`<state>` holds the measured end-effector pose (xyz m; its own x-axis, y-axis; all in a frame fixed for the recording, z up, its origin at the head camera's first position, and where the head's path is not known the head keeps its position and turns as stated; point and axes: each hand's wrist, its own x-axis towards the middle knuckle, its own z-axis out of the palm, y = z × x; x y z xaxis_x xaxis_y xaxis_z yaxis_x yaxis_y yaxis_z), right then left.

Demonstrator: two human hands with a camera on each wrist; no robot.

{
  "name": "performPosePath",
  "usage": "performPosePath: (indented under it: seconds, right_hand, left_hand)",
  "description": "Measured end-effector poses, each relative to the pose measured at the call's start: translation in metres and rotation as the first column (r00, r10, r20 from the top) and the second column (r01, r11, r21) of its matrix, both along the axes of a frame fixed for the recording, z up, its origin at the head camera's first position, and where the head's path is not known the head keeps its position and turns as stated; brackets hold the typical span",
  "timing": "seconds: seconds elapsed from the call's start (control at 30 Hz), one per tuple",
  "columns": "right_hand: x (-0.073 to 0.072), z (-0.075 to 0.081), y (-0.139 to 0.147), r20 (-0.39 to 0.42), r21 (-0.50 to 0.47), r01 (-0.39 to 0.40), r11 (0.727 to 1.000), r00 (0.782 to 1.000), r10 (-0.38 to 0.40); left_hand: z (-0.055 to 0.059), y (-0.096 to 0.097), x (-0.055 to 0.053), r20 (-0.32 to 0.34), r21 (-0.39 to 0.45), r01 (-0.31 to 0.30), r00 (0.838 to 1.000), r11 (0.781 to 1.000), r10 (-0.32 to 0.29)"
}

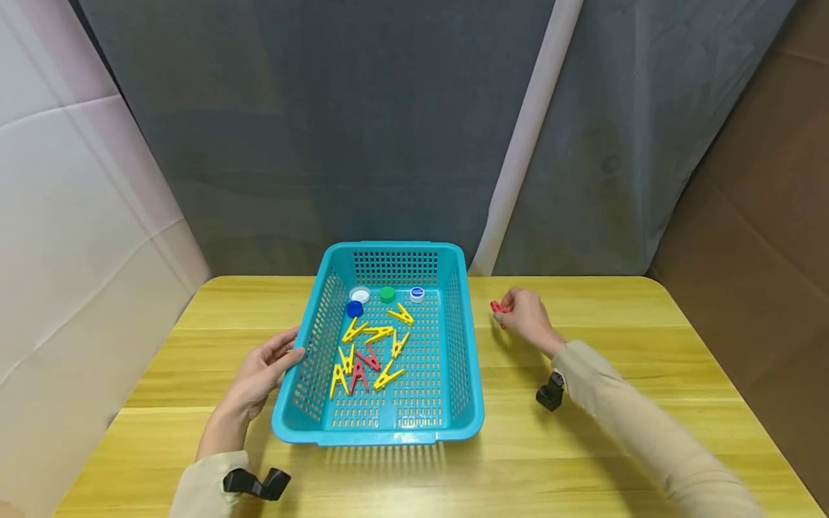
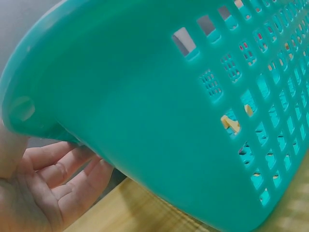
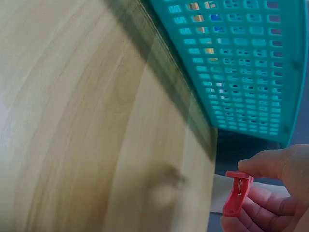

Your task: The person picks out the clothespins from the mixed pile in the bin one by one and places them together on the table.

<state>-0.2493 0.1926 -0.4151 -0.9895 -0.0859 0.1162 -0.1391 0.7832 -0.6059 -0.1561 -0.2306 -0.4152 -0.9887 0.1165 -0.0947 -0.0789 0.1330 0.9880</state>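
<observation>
Red clothespin (image 3: 235,201), right wrist view: long axis slants down-left

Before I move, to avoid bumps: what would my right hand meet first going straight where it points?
Probably the blue basket, right side near the far end, though the height of your right hand is unclear.

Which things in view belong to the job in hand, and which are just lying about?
In the job:
right hand, pinching a red clip
left hand, holding the blue basket at its side
clips in the basket, probably: same kind as the held one

Probably just lying about:
four round caps, also in the basket, untouched; role unclear
</observation>
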Motion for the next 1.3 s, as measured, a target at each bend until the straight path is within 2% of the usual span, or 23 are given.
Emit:
performPosePath:
  seconds: [0.37, 0.77, 1.3]
  right_hand:
    - [-0.006, -0.023, -0.002, 0.031, 0.014, 0.051, 0.999, 0.998, -0.051]
    - [-0.009, -0.031, -0.008, 0.071, 0.011, 0.100, 0.995, 0.992, -0.101]
    - [-0.010, -0.038, -0.016, 0.052, 0.019, 0.141, 0.990, 0.989, -0.142]
  left_hand:
    - [-0.003, 0.002, 0.000, 0.005, -0.002, -0.009, 1.000, 1.000, 0.009]
    - [-0.003, 0.001, -0.001, 0.006, -0.004, -0.011, 1.000, 1.000, 0.011]
    - [-0.003, -0.001, -0.001, -0.001, -0.009, -0.004, 1.000, 1.000, 0.004]
